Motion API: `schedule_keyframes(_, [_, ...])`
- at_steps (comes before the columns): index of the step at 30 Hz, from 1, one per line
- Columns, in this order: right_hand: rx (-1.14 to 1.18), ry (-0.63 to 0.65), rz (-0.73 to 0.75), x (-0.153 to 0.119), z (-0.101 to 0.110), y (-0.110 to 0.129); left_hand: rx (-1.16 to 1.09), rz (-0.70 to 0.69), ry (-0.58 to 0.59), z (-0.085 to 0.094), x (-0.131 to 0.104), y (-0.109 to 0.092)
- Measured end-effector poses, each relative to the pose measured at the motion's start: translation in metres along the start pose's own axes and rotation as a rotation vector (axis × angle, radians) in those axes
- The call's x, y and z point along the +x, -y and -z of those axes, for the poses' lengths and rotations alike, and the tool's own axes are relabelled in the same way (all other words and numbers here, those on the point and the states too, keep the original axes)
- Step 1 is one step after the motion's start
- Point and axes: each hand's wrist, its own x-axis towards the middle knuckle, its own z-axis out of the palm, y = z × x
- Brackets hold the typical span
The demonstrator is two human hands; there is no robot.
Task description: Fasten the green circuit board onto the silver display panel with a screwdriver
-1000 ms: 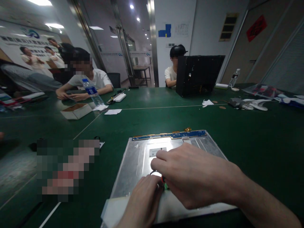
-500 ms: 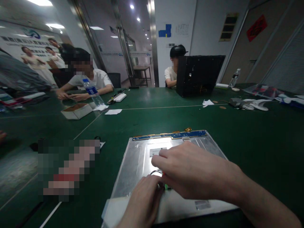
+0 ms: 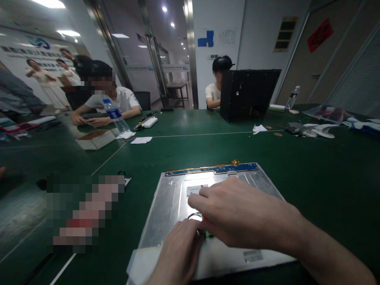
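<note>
A flat silvery panel [image 3: 157,213], looking like the back of a display screen, lies in front of me. Along its far edge runs a narrow blue circuit board [image 3: 204,170]. My right hand [image 3: 231,211] is over the panel's middle with its fingers curled closed. Close against it, my left hand [image 3: 181,241] is closed too, its fingertips near a thin dark wire [image 3: 194,215] and a small green part [image 3: 208,234]. A bit of red shows beside the right fingers. Whatever the fingers grip is mostly hidden by the hands.
On the green table [image 3: 184,150] stand an open white box [image 3: 95,139] and a water bottle [image 3: 117,114]. Past them a person [image 3: 109,95] sits at left. Another person [image 3: 213,91] sits behind a black case [image 3: 251,95]. A blurred-out item [image 3: 89,213] lies to my left.
Both hands stay almost in place, the right one shifting very slightly. The panel has not moved.
</note>
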Motion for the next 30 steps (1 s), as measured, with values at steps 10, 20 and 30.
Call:
schedule_keyframes(10, [0.037, 0.016, 0.071, -0.0009, 0.0033, -0.0006, 0.026, -0.012, -0.051, 0.0034, 0.0032, -0.0041])
schedule_keyframes(20, [0.013, 0.009, -0.027, 0.0007, 0.0017, 0.0006, -0.003, -0.023, -0.039, 0.0023, 0.0015, -0.003])
schedule_keyframes(30, [0.015, 0.0, 0.009, 0.0003, 0.0029, 0.001, 0.02, 0.001, -0.018, 0.0046, 0.0049, -0.0043])
